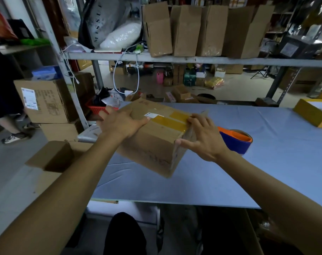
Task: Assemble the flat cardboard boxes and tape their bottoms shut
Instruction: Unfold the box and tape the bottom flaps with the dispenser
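Assembled cardboard box (153,144) held between two bare hands above the left part of the table (230,181), which is lying under a smooth pale blue cover. The box is a plain brown corrugated carton, rectangular and tilted, its lower corner pointing toward the near edge of the table; whether that corner is touching the cover cannot be told. Its upward-facing panel is carrying a strip of glossy yellowish tape (170,122) running along the flap seam, with a small white label (152,115) beside the strip's left end. The left hand (119,122) is lying across the box's far left edge, fingers curling over that edge and thumb stretching along the top panel toward the label. The right hand (202,137) is pressing on the box's right end, fingers spread and nearly straight over the taped edge, thumb lying against the end panel. Just right of the box, partly hidden by the right hand, a tape dispenser (235,140) in orange and dark blue is resting on the cover. At the far right edge, a yellow-sided box (311,115) is sitting. On the grey metal shelf (193,59) behind, several upright brown cartons (186,32) are standing side by side.
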`<action>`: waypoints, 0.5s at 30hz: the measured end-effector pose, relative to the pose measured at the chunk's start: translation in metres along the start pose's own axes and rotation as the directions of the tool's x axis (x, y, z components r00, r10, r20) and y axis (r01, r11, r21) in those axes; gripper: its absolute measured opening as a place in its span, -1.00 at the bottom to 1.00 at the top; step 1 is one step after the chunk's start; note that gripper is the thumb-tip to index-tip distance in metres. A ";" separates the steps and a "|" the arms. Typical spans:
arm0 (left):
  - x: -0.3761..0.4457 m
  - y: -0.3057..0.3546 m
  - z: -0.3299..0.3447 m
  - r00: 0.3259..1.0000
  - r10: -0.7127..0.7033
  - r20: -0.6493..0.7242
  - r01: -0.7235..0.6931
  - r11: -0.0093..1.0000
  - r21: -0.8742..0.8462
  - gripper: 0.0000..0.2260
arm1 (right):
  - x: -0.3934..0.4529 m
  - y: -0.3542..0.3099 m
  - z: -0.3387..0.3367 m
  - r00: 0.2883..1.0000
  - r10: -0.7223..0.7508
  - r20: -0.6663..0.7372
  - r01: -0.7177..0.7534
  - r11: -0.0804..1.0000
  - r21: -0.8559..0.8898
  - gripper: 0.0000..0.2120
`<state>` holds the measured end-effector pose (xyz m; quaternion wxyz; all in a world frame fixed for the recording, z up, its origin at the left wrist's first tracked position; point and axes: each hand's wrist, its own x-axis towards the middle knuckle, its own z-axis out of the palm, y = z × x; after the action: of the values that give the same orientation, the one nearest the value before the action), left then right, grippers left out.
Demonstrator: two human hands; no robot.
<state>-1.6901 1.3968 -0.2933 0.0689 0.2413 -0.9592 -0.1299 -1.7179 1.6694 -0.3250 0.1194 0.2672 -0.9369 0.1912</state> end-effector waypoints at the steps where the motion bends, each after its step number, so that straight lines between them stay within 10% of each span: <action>1: -0.006 -0.003 0.001 0.999 -0.030 -0.023 0.030 1.000 0.001 -0.04 | -0.004 0.000 0.000 0.998 0.022 0.059 -0.026 0.998 0.063 0.05; 9: -0.032 -0.025 -0.002 0.988 -0.018 -0.151 0.014 0.999 -0.029 -0.27 | -0.005 -0.005 0.000 0.981 0.015 0.195 -0.122 0.827 0.550 -0.19; 15: -0.069 -0.027 0.032 0.958 0.168 -0.231 -0.245 0.901 -0.359 -0.31 | 0.012 0.027 -0.009 0.984 0.159 -0.076 -0.121 0.924 0.363 -0.69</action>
<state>-1.6237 1.4139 -0.3367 0.2216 0.1311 -0.9239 -0.2830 -1.7408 1.6889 -0.3207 0.1037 0.2063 -0.8958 0.3798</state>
